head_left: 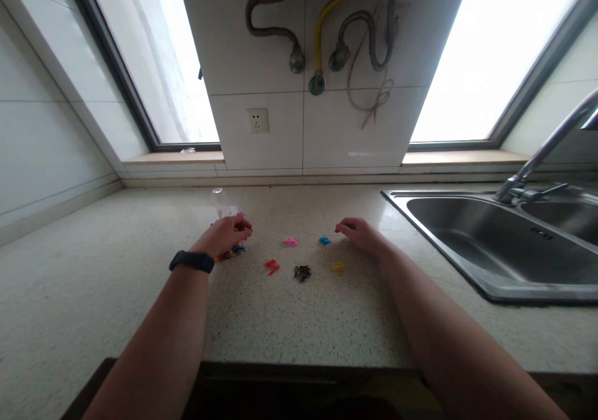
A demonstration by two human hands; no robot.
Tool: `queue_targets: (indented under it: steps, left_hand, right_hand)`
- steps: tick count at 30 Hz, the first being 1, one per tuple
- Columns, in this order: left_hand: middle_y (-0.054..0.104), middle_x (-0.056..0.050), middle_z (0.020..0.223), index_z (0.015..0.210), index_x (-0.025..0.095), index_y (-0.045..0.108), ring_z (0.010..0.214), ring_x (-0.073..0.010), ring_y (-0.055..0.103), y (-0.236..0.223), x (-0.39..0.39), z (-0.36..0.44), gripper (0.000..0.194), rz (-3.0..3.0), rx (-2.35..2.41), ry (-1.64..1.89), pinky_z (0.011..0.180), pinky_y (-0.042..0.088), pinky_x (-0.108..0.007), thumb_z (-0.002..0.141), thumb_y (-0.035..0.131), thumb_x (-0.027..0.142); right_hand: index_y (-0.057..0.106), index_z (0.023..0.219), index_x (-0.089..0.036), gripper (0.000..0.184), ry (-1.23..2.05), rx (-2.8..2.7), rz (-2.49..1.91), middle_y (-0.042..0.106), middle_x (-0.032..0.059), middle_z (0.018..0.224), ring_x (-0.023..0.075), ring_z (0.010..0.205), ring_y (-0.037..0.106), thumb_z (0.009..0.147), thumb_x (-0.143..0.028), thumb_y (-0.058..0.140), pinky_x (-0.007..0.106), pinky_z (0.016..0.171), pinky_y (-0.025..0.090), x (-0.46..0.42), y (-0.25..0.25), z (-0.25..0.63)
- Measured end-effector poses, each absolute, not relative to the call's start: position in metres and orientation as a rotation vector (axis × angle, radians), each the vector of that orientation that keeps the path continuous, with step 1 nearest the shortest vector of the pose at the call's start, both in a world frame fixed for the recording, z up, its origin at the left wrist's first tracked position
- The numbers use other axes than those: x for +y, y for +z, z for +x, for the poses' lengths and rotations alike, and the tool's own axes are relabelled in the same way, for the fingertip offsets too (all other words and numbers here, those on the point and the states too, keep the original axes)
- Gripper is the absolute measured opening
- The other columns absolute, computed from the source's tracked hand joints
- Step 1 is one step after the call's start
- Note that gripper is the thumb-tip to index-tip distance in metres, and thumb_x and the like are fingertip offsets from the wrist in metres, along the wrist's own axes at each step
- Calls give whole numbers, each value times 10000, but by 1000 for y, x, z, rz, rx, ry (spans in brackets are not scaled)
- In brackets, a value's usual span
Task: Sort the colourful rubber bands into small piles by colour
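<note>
My left hand (230, 232), with a dark band on its wrist, is over a mixed-colour pile of what look like small rubber bands (236, 249). Its fingers are curled together, and anything in them is hidden. My right hand (357, 232) rests low over the counter, just right of a small blue heap (324, 240). Its fingertips are pressed together; I cannot make out anything between them. Between the hands lie a pink heap (291, 241), a red heap (271, 266), a black heap of thin loops (303, 273) and a yellow heap (337, 268).
Behind my left hand stands a clear plastic container (218, 202). The speckled counter (299, 333) ends at a front edge near my forearms. A steel sink (467, 239) with a faucet (537, 152) is at the right. Hoses and a socket (258, 121) are on the tiled wall.
</note>
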State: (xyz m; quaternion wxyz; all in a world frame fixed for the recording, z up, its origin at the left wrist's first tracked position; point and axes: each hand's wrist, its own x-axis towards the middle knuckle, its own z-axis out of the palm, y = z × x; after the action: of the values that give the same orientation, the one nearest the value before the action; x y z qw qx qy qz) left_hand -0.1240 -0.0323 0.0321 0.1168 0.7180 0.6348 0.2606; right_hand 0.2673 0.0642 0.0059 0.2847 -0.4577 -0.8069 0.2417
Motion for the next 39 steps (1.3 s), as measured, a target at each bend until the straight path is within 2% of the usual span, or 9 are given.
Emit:
queue_targets:
  steps: [4, 8, 18, 22, 27, 32, 39]
  left_hand:
    - [731, -47, 866, 904, 248, 729, 818, -206, 664, 30, -26, -130, 192, 2106, 1983, 802, 786, 482, -316, 817, 617, 377]
    - [731, -59, 887, 905, 244, 744, 839, -226, 663, 27, -19, -139, 203, 2070, 2147, 769, 776, 471, -319, 762, 666, 366]
    - [720, -68, 840, 923, 245, 759, 759, -207, 652, 19, -15, -138, 210, 2163, 2098, 645, 712, 463, -311, 773, 664, 358]
    - [722, -75, 873, 930, 245, 766, 789, -215, 655, 18, -12, -137, 203, 2161, 2133, 611, 743, 475, -323, 764, 673, 315]
    - [715, -90, 867, 908, 235, 774, 806, -222, 655, 18, -9, -136, 198, 2209, 2199, 557, 797, 480, -340, 787, 672, 353]
    - [719, -88, 850, 850, 214, 761, 799, -212, 657, 19, -8, -131, 188, 2229, 2166, 686, 794, 482, -330, 806, 648, 358]
    - [739, -52, 837, 914, 219, 735, 770, -185, 674, 22, -8, -124, 228, 2069, 2015, 930, 703, 484, -283, 830, 615, 394]
  right_hand:
    - [730, 869, -150, 402, 671, -2153, -1243, 542, 0, 602, 135, 573, 436, 850, -467, 485, 268, 567, 319, 68, 5, 267]
    - [735, 872, -151, 385, 664, -2166, -1271, 569, 14, 634, 138, 594, 455, 851, -450, 494, 271, 586, 326, 67, 8, 267]
    - [734, 881, -158, 378, 702, -2185, -1287, 581, 22, 648, 147, 610, 472, 851, -452, 499, 278, 605, 341, 65, 10, 266]
    - [734, 873, -159, 380, 697, -2183, -1288, 558, 15, 619, 143, 590, 452, 848, -456, 500, 276, 589, 332, 65, 10, 265]
    - [732, 882, -156, 382, 731, -2187, -1296, 532, 3, 598, 129, 560, 424, 851, -451, 491, 263, 567, 322, 66, 9, 265]
    - [736, 880, -166, 375, 711, -2187, -1320, 528, 0, 592, 128, 554, 422, 852, -455, 499, 261, 560, 318, 69, 7, 265]
    - [733, 905, -170, 376, 725, -2183, -1346, 483, -15, 569, 125, 542, 407, 859, -456, 493, 257, 531, 294, 72, 4, 265]
